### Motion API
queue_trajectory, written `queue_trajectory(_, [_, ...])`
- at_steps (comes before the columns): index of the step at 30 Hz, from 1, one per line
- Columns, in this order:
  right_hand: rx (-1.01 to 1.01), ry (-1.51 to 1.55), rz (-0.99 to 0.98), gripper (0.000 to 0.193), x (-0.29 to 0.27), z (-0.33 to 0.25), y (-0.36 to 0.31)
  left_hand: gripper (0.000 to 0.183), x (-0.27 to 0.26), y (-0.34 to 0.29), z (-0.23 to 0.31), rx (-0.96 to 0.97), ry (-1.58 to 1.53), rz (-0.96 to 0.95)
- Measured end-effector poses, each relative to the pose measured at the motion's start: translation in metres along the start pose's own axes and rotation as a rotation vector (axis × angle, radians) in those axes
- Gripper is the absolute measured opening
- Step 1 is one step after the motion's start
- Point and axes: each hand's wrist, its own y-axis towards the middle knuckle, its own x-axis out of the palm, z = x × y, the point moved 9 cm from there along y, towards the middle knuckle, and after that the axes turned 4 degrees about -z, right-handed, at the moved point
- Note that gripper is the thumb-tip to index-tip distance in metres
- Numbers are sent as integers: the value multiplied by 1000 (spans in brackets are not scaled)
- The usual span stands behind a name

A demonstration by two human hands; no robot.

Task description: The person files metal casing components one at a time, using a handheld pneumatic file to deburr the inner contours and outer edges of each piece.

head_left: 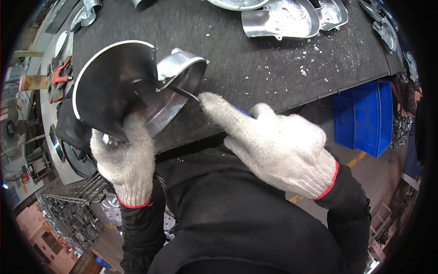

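My gloved left hand (127,162) grips a cast metal housing (107,84) by its near edge, holding it tilted above the dark bench. The housing is a curved shell with a dark inside, a bright rim and a smaller silver lobe on its right side. In my right hand (285,148), also gloved, is a thin-bladed hand scraper (185,94); a bit of its blue handle shows between the fingers. The index finger lies stretched along the tool. Its blade meets the housing at the notch beside the lobe. The fingertips of my left hand are partly hidden by the shell.
Several silver castings (280,20) lie along the bench's far side. White chips (303,72) are scattered over the dark bench top (228,59). Past the right edge stands a blue bin (365,116). A red-handled tool (60,73) is at left, and a wire cage of metal parts (73,219) below it.
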Motion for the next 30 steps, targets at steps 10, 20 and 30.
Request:
queue_trajectory(10, [183, 1337, -513, 72, 68, 14, 5, 40, -3, -2, -10, 14, -138, 23])
queue_trajectory(20, [35, 2000, -540, 79, 76, -5, -8, 46, 2, -2, -16, -121, -231, -11])
queue_trajectory(30, [136, 1459, -520, 74, 67, 14, 5, 46, -4, 0, -19, -68, -23, -31])
